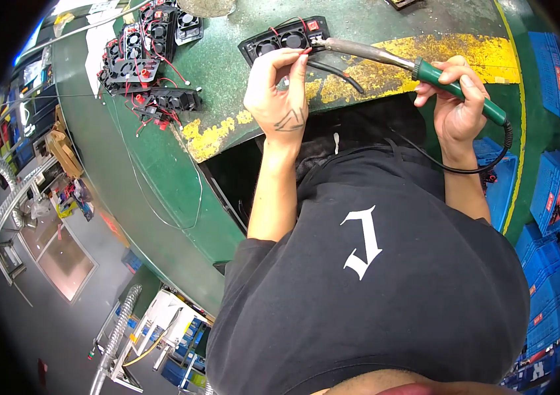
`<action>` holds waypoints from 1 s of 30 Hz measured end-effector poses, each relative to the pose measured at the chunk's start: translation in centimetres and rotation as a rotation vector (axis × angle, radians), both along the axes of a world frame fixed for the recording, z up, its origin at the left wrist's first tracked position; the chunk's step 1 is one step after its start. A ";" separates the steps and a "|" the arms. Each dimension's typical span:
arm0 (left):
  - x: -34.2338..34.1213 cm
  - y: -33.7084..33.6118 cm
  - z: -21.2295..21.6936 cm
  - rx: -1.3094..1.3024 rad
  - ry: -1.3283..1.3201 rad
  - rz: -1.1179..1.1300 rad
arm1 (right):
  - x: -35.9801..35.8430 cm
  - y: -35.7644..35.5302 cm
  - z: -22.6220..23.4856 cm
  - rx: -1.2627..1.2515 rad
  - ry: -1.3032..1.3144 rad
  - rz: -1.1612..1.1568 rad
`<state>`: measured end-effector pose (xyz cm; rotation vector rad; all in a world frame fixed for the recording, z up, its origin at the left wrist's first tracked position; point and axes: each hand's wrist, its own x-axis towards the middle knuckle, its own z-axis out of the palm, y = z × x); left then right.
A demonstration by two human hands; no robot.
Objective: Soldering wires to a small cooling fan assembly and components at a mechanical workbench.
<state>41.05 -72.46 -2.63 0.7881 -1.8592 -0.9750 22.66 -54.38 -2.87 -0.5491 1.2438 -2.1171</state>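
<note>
Both hands raised, left (279, 89) pinching, right (456, 99) gripping.

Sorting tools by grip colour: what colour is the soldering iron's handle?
Green, with a black cord; the soldering iron handle sits in the right hand, clearest in the head view.

A twin-fan unit (284, 41) lies on the workbench (161, 158) at twelve o'clock, with the left hand (279, 92) just below it at its near edge. A soldering iron (412, 66) reaches in from two o'clock, held in the right hand (459, 105), its tip at the unit's right end. A heap of fan units (145, 56) sits at ten o'clock, and stacked crates (557, 197) stand at three o'clock, beside the bench.
</note>
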 end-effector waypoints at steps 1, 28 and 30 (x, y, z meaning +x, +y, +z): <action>0.0 0.0 0.0 -0.008 0.000 0.002 | 0.0 0.0 -0.1 -0.006 0.006 0.005; -0.3 0.0 0.3 -0.023 -0.055 -0.042 | -0.4 -0.1 -0.6 0.000 -0.079 0.022; -0.4 0.0 0.3 -0.024 -0.058 -0.043 | -0.4 0.0 -0.6 -0.003 -0.085 0.021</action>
